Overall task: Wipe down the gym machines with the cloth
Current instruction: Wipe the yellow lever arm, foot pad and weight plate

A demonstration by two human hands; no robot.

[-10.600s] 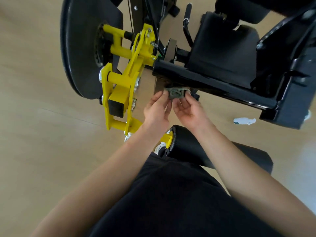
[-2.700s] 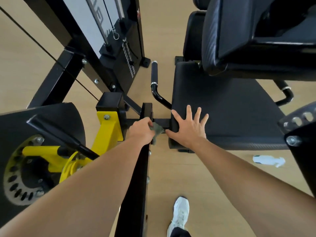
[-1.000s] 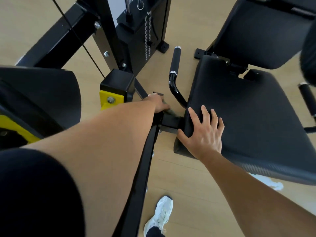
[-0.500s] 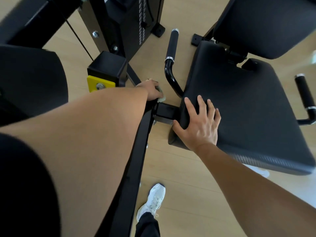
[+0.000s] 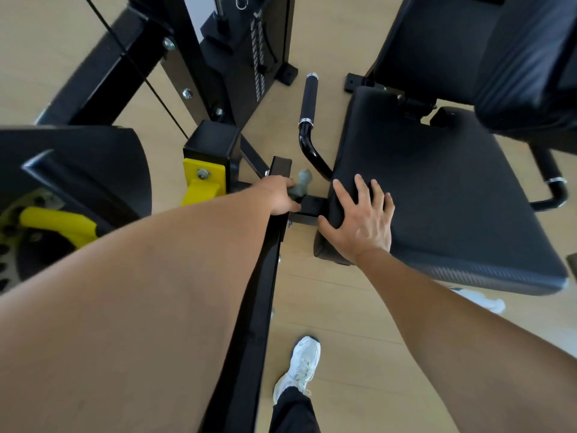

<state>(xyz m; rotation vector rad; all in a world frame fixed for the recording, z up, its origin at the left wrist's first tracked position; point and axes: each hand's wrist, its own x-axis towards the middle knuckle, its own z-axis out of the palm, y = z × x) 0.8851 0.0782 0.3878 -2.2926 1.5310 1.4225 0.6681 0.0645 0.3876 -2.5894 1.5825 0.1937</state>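
A black gym machine fills the view, with a long black frame bar (image 5: 249,307) running toward me. My left hand (image 5: 279,195) grips a small grey-green cloth (image 5: 301,184) at the far end of that bar, by the joint to the seat bracket (image 5: 309,207). My right hand (image 5: 362,220) lies flat with spread fingers on the near left corner of the black padded seat (image 5: 437,198). Part of the cloth is hidden under my left fingers.
A curved black handle (image 5: 307,120) rises just beyond the cloth. Yellow lever parts (image 5: 203,182) and a black cam cover (image 5: 78,170) sit at left; the weight stack frame (image 5: 243,51) stands behind. My white shoe (image 5: 299,367) is on the wooden floor; a white spray bottle (image 5: 480,300) lies under the seat.
My left hand with the cloth stays at the bar's far end and the cloth now shows more beyond my fingers. My right hand keeps its place on the seat corner. The view shifted slightly.
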